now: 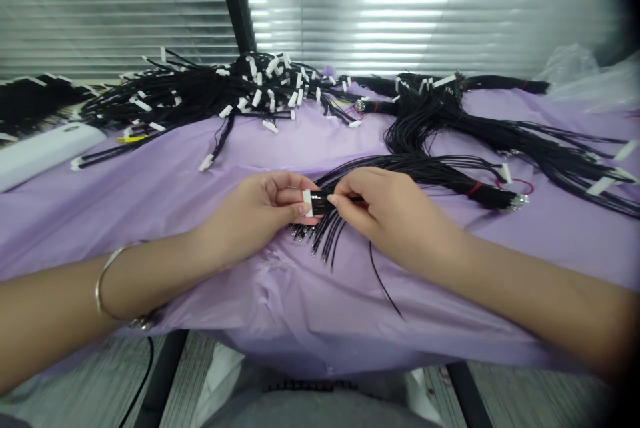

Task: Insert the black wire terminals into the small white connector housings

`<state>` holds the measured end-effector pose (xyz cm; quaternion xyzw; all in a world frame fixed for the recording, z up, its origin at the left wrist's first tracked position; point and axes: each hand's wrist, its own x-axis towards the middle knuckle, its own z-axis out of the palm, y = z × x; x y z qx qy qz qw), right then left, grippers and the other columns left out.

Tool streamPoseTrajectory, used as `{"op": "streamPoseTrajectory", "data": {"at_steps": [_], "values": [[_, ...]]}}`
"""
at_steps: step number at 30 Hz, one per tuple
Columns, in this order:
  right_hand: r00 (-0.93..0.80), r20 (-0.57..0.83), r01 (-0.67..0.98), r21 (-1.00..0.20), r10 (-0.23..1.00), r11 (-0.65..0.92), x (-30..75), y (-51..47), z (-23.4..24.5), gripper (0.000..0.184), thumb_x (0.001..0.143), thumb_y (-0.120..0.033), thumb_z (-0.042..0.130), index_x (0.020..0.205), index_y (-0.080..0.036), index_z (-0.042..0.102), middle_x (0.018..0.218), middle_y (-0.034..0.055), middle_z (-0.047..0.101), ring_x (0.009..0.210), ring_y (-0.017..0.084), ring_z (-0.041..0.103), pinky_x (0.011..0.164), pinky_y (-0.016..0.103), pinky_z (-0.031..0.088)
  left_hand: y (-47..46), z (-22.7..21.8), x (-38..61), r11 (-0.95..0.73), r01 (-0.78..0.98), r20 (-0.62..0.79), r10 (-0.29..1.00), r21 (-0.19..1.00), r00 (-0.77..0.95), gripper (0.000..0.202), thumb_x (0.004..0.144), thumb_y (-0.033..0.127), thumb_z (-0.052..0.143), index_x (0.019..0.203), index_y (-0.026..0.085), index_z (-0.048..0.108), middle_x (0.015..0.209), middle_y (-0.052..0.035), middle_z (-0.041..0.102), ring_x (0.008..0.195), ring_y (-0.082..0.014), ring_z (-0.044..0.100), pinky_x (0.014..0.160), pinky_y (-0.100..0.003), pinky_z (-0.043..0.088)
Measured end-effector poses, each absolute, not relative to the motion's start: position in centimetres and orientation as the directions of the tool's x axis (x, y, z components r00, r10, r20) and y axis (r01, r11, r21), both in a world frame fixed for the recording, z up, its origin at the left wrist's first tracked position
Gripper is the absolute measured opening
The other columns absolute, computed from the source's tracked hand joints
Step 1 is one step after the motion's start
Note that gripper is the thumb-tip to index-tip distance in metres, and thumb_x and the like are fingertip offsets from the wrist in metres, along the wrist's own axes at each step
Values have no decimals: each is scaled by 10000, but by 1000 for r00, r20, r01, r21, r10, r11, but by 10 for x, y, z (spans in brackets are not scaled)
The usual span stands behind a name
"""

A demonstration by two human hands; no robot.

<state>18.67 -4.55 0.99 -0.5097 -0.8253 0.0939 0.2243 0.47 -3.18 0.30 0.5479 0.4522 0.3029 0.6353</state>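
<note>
Two grips: left hand [257, 207] pinches white connector [307, 202], presumably steadying it; right hand [393, 205], at three o'clock, pinches black wires [321, 205], apparently keeping them aligned.

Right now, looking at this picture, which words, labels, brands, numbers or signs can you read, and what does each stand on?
No text can be read.
White object at the picture's left edge: a small dark oval mark, too small to make out.
White connector in the left hand: no lettering can be made out.
</note>
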Motion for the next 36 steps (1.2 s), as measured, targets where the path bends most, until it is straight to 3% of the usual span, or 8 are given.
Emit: {"op": "streamPoseTrajectory", "data": {"at_steps": [24,36], "values": [[-468,326,730,-381,821,567,192,-45,6,130,844,-195,507,766,-122,582,724,17,592,643,98,498,594,217,353,-29,2,5,259,61,-258,856,964,447,189,743,84,623,912,140,560,730,22,672,726,-92,663,782,-208,496],[-427,295,757,-400,855,516,191,-47,6,127,839,-192,501,760,-130,579,731,21,599,652,105,510,602,223,359,-29,2,6,231,95,-249,857,968,452,195,738,95,627,918,142,570,748,11,681,730,-93,664,753,-191,497]]}}
